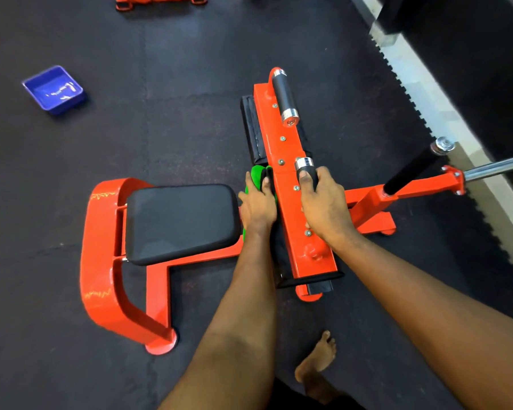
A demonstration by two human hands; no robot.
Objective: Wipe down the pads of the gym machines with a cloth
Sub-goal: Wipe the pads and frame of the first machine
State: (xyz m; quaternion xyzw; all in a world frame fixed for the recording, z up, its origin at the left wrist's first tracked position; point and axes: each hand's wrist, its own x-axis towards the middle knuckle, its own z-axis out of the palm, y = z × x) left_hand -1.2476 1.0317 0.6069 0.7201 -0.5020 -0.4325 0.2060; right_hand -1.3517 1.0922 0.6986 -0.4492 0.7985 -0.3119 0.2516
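A bright orange steel gym machine stands on the dark rubber floor. Its wide black cushioned seat pad is on the left and a long orange cross beam on the right.

The left hand lies along the left edge of that beam. Its fingers are curved over a crumpled green cloth and hold it against the long black padded roll that runs under the beam. The cloth bulges out just beyond the fingertips, between the thumb and the other fingers. A sliver of green also shows at the wrist, beside the seat pad's right edge.

The right hand is on the other side of the beam. Its fingers are wrapped around the near black handle with a chrome cap, thumb on top. A matching far handle stands free near the beam's far end.

To the right, a black foam-covered lever and a chrome bar reach toward the floor's right edge. A blue plastic tray sits well apart toward the far left of the floor. A bare foot rests on the floor near the bottom edge.
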